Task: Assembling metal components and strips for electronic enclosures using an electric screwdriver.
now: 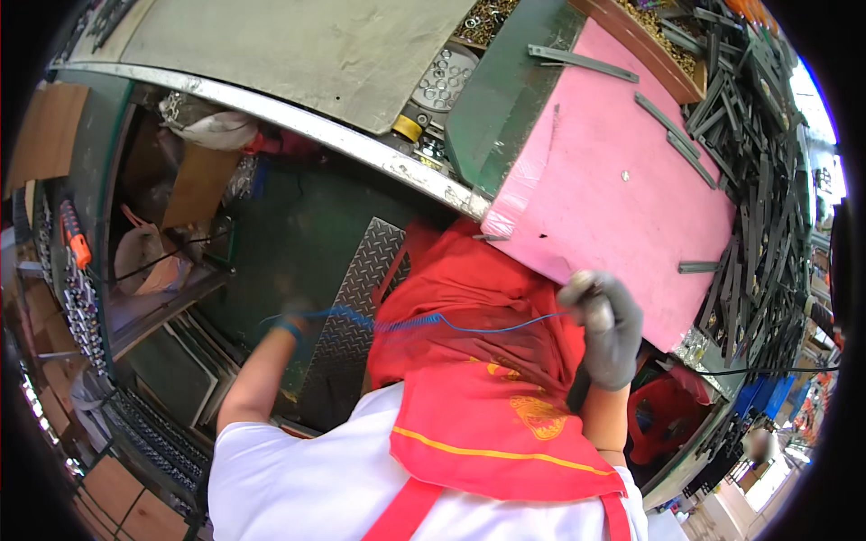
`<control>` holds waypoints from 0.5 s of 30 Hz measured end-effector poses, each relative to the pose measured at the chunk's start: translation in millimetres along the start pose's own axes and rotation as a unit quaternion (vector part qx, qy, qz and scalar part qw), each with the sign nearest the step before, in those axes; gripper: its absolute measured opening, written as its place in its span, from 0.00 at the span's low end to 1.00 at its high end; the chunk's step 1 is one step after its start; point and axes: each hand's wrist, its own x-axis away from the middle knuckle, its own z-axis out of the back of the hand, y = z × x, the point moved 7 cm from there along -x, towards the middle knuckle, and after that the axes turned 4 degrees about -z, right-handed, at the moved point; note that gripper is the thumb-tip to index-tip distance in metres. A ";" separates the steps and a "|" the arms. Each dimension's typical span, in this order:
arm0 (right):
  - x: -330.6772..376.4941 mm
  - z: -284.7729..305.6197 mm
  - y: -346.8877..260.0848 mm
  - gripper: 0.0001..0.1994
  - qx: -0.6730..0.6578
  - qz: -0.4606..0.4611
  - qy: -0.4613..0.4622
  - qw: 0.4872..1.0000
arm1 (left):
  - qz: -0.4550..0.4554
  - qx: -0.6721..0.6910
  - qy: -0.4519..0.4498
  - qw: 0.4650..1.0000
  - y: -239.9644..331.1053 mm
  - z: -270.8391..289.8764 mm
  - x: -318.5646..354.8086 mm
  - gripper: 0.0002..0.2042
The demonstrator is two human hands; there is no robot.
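Observation:
A blue coiled cord [410,323] is stretched across my red apron [451,288]. One end runs to the blue band [290,326] around my left wrist. The cord's thin straight end reaches my right hand [606,329], which wears a grey glove and has its fingers curled closed by the pink sheet's near edge. Low over the dark green floor of the bench's recess is my left hand [293,308]; it is smeared and dark, so its fingers do not show.
A pink sheet [622,180] covers part of the bench, with dark metal strips [672,126] on it. More strips are heaped at the right [758,207]. A box of small brass-coloured parts [663,41] stands at the back. Orange-handled pliers [77,239] hang at left.

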 end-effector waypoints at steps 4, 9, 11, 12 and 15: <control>-1.9 -84.0 38.4 0.13 0.144 -0.026 -0.217 0.965 | -0.318 0.362 -0.615 0.624 235.4 142.9 32.0 0.22; -27.5 -106.9 128.4 0.15 0.059 -0.124 -0.196 0.971 | 0.093 0.781 -0.194 0.587 126.2 297.2 -164.7 0.15; -47.0 -117.6 144.5 0.16 0.066 -0.121 -0.200 0.970 | 0.161 0.919 -0.053 0.356 152.4 344.2 -226.9 0.12; -52.8 -122.6 155.4 0.17 -0.017 -0.199 -0.200 0.959 | 0.142 0.940 0.055 0.304 160.8 357.0 -250.0 0.12; -71.6 -139.4 173.8 0.16 -0.131 -0.309 -0.181 0.925 | -0.081 0.505 0.295 0.807 157.7 398.8 -273.4 0.13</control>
